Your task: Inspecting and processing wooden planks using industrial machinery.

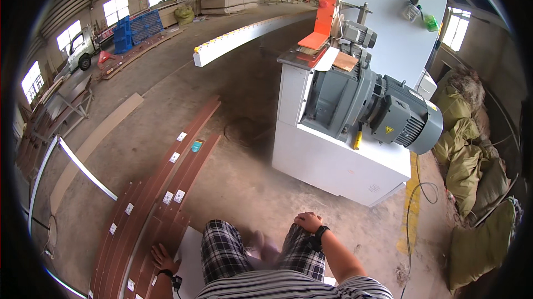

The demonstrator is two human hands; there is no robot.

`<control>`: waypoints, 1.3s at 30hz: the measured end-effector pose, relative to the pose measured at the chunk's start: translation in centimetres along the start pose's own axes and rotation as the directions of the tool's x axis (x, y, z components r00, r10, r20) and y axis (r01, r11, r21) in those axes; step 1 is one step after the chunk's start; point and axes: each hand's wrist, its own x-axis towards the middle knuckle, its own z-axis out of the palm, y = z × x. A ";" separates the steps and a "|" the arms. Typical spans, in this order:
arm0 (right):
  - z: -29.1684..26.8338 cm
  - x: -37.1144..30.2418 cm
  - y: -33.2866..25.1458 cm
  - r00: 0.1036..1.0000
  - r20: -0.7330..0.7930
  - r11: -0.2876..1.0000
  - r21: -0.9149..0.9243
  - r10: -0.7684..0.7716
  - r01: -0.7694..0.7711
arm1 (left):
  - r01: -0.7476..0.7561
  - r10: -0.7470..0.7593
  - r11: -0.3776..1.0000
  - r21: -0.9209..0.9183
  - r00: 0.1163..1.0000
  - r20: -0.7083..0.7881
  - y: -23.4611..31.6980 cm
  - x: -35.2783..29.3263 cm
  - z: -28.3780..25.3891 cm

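My left hand lies with its fingers spread on long reddish-brown boards. White labels dot the boards, and a small teal item sits on one of them. Resting over my right knee, my right hand has its fingers laid out on the plaid cloth and holds nothing. A dark band circles each wrist. In front of me stands a white machine cabinet carrying a large grey motor. Beside the motor is a yellow-handled tool, and an orange guard rises at the cabinet's far left corner.
A roller conveyor extends left of the machine. Full sacks are heaped at the right, with a black cable on the floor nearby. White strips stand at the left; farther back are blue frames and a white truck.
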 end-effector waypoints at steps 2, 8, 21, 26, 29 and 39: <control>0.7 0.4 1.2 0.999 -0.042 1.000 0.014 -0.021 0.021 | -0.002 0.002 1.000 -0.006 1.000 0.003 0.1 0.3 0.4; 1.0 0.3 1.4 0.985 -0.140 0.987 0.140 0.097 -0.077 | 0.004 0.003 0.997 -0.078 0.996 0.093 0.8 -0.4 -1.2; 0.7 -0.5 -0.3 0.942 -0.293 0.981 0.154 0.163 -0.121 | -0.002 0.004 1.000 -0.026 0.996 0.088 0.8 -0.1 -0.9; 0.4 -0.9 -1.2 0.944 -0.283 0.980 0.155 0.167 -0.127 | -0.007 0.012 0.999 -0.047 0.994 0.106 0.6 -0.6 -1.6; 0.5 -0.8 -1.2 0.941 -0.300 0.984 0.129 0.155 -0.121 | -0.005 0.011 0.998 -0.056 0.993 0.116 0.9 -0.7 -2.2; 1.5 0.1 -0.2 0.854 -0.473 0.975 0.147 0.216 -0.165 | 0.004 0.006 0.997 -0.077 0.990 0.139 1.6 -1.2 -3.4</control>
